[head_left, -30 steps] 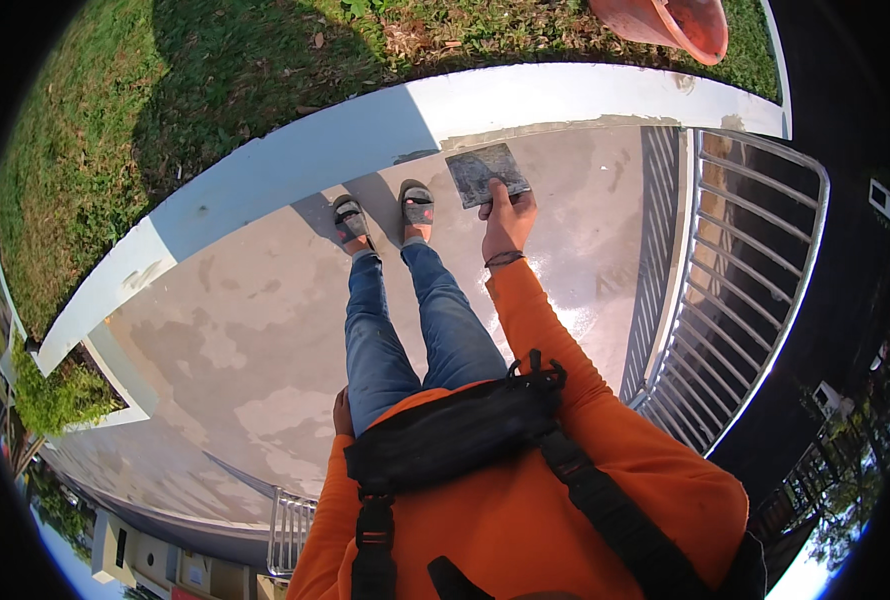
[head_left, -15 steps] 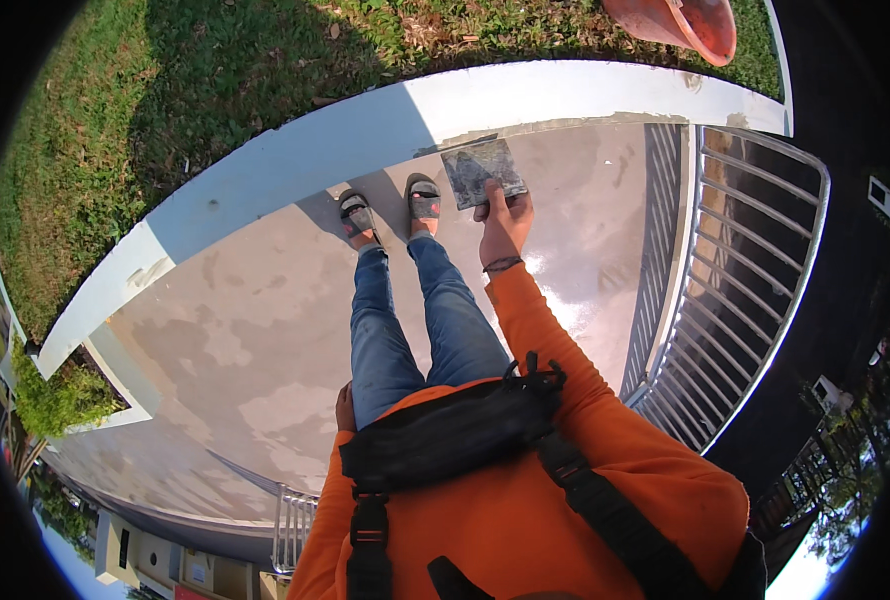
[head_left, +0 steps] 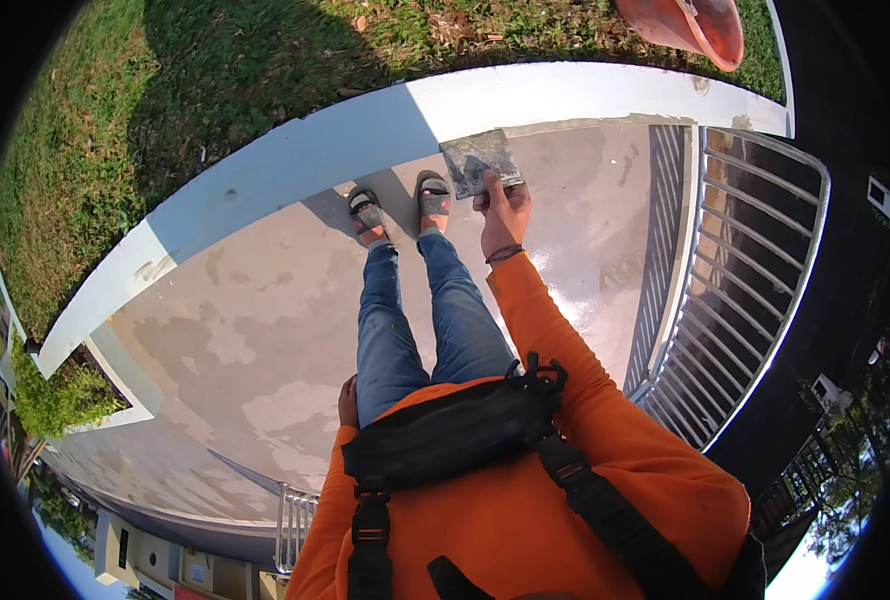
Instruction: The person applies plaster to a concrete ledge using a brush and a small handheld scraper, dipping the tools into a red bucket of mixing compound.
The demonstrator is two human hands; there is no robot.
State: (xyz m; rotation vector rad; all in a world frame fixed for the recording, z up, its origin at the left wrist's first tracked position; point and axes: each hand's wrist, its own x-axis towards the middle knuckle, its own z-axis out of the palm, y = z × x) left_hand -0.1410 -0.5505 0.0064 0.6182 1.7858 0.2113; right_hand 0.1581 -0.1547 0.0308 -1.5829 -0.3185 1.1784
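Observation:
My right hand (head_left: 505, 210) is stretched forward and closed on the lower edge of a flat square plate (head_left: 477, 158), grey and smeared with dark and pale marks. The thumb lies on its upper face; the other fingers go beneath and are mostly hidden. The plate's far edge overlaps the near side of the low white kerb (head_left: 535, 98); whether it touches cannot be made out. My left hand (head_left: 348, 402) hangs beside my left thigh, fingers lying along the jeans, with nothing seen in it; part of it is hidden by the leg.
My sandalled feet (head_left: 433, 195) stand on the patchy concrete floor (head_left: 235, 330), just short of the kerb. Grass (head_left: 255, 70) lies beyond, with an orange-pink bucket-like container (head_left: 700, 30) at its right. A metal railing (head_left: 755, 240) runs along the right. A planted bed (head_left: 60, 395) is at far left.
The plate and my right hand have moved slightly farther out and left. My feet appear a little more to the right in view. The left hand stays by the thigh.

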